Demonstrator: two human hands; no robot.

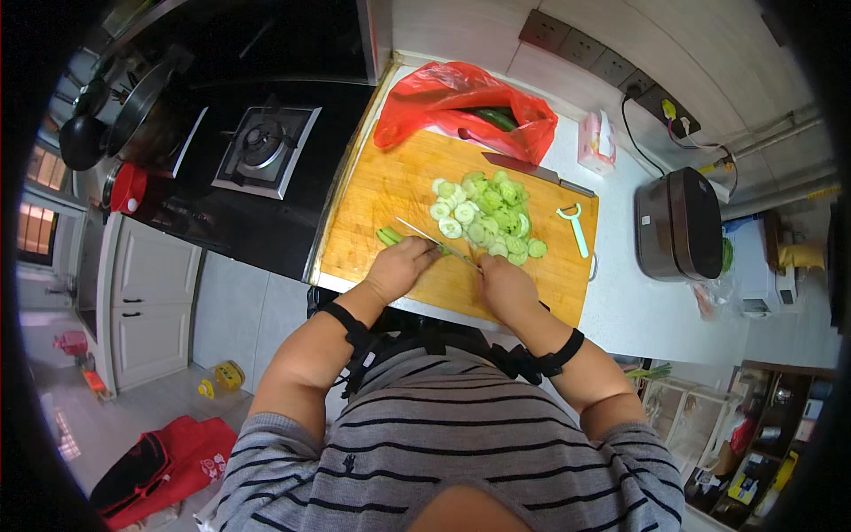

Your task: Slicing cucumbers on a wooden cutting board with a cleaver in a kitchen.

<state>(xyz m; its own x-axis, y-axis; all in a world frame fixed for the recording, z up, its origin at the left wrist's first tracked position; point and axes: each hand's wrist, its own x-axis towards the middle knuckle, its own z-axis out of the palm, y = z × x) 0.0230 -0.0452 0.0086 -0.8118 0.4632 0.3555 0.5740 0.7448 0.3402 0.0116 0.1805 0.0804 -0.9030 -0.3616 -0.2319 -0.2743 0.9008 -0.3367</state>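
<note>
My right hand (508,290) grips the handle of a kitchen knife (435,242), whose narrow blade slants up to the left over the wooden cutting board (362,193). Against the near side of the blade, my left hand (401,269) presses a green cucumber piece (389,235) onto the board; its left end shows, and the rest is mostly under my fingers. Beyond the blade lies a spread pile of pale green cucumber slices (488,211). On the board's right part rests a light turquoise peeler (574,230).
A red plastic bag (459,106) with dark green cucumbers (495,118) lies at the board's back edge. Beside it is a dark-bladed knife (532,171). A tissue pack (596,143) and a dark rice cooker (678,225) stand to the right. Left is a gas burner (262,146).
</note>
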